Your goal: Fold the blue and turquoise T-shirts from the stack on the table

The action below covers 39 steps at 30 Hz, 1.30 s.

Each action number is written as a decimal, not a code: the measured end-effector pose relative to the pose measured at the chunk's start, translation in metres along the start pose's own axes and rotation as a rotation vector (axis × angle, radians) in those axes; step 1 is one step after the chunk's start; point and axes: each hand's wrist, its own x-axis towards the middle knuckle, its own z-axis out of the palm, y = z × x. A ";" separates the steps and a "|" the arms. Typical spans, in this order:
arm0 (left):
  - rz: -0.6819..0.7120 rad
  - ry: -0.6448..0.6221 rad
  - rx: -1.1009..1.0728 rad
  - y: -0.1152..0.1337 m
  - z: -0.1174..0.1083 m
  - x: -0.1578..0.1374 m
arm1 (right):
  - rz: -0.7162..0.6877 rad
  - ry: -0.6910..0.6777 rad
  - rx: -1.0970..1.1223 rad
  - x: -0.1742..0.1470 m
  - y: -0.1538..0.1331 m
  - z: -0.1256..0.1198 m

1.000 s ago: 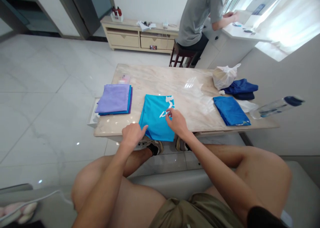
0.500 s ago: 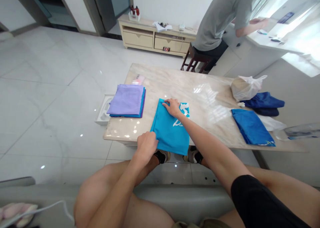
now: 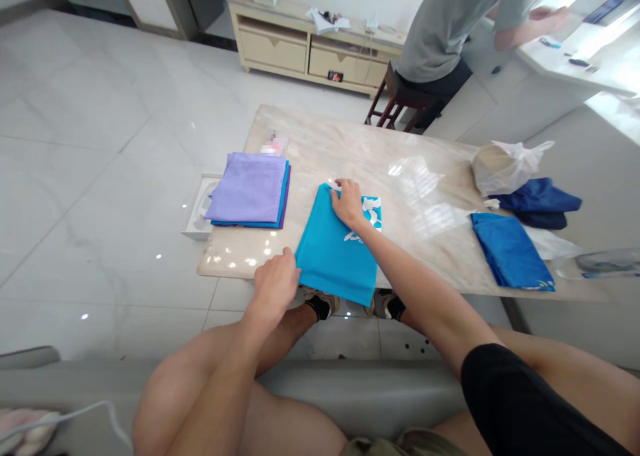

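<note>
A folded turquoise cloth (image 3: 335, 256) with a white print lies on the marble-topped table (image 3: 420, 243), its near edge hanging past the table's front. My left hand (image 3: 277, 279) is closed on the cloth's near left corner, fingers curled around the edge. My right hand (image 3: 349, 203) rests on the far part of the cloth, thumb apart from the fingers, covering some of the print. To the left sits a folded stack topped by a lavender cloth (image 3: 250, 188), with blue and purple layers showing beneath.
A folded blue cloth (image 3: 513, 251), darker blue fabric (image 3: 537, 199), a white plastic bag (image 3: 507, 167) and a clear bottle (image 3: 607, 264) lie at the right. A white box (image 3: 195, 226) stands beyond the table's left end. A person (image 3: 440, 33) sits on a stool behind.
My left hand has moved left and slightly up, drawing the near corner outward so the cloth's left side lies wider. My right hand stays near the far edge. The view has tilted down.
</note>
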 end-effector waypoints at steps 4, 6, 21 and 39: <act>-0.006 -0.016 0.032 -0.004 -0.002 0.003 | -0.186 -0.011 -0.046 -0.048 0.003 -0.024; -0.019 -0.016 0.071 -0.003 -0.004 0.003 | -0.205 -0.046 -0.081 -0.077 0.004 -0.032; 0.068 0.461 0.158 0.014 0.005 0.016 | 0.054 -0.155 -0.057 -0.023 0.017 0.015; 0.269 0.376 0.212 0.010 0.032 0.071 | 0.209 0.121 0.162 -0.178 0.033 -0.028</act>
